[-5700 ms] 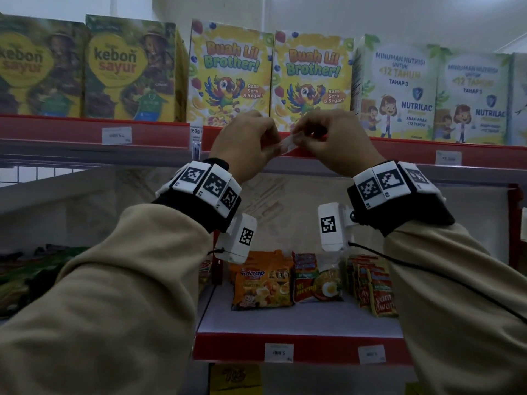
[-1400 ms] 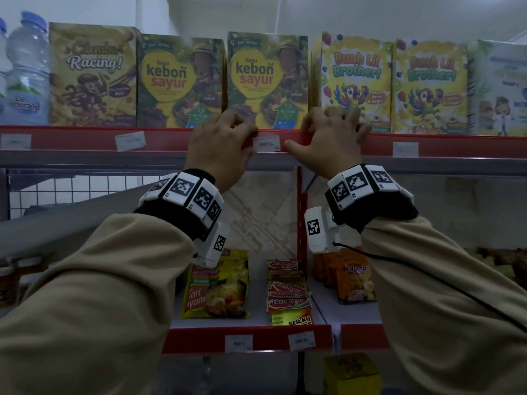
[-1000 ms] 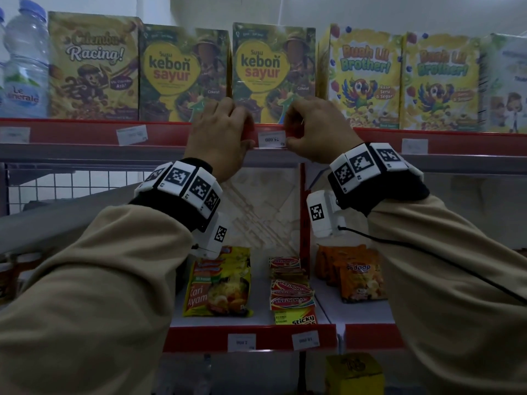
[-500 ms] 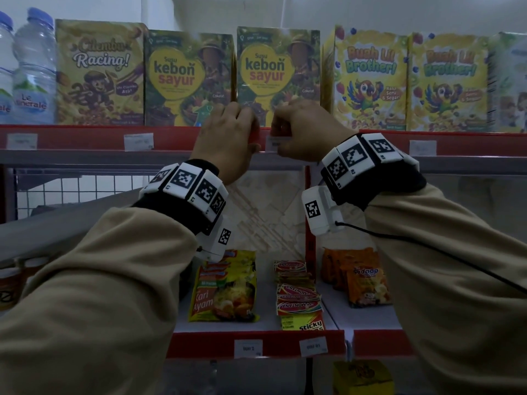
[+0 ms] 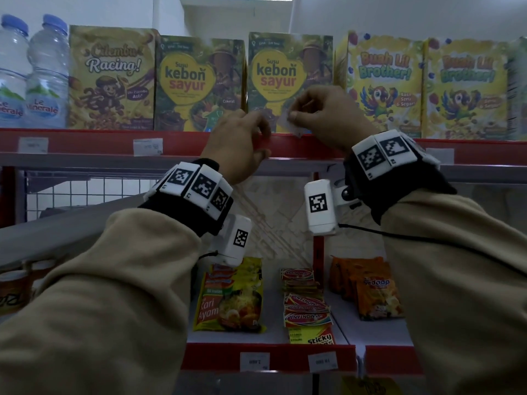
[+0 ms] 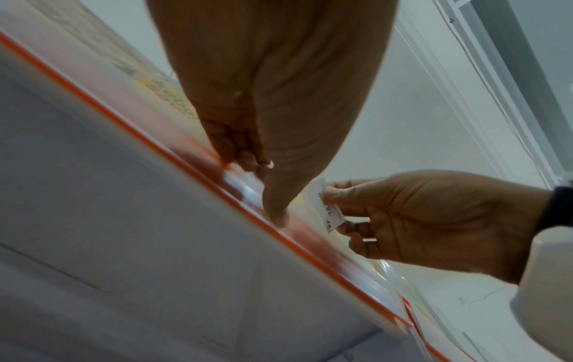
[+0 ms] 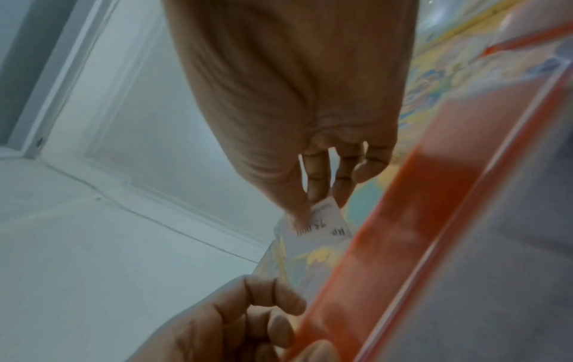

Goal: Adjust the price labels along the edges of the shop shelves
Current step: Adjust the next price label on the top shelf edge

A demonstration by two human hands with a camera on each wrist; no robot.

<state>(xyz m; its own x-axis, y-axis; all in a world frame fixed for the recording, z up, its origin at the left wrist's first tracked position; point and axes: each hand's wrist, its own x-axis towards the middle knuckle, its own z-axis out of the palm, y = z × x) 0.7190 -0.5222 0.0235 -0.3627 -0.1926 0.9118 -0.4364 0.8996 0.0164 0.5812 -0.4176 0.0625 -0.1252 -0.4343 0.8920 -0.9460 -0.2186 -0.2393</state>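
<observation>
The right hand (image 5: 319, 115) pinches a white price label (image 6: 328, 208) just above the red shelf edge strip (image 5: 85, 143). The left hand (image 5: 239, 143) grips that strip with thumb and curled fingers.

Boxes (image 5: 289, 81) stand edge to edge on the top shelf (image 5: 85, 143), leaving no gap between them. Below its lip, open room lies above the low noodle packs (image 5: 231, 297). A red post (image 5: 318, 252) splits that bay.
</observation>
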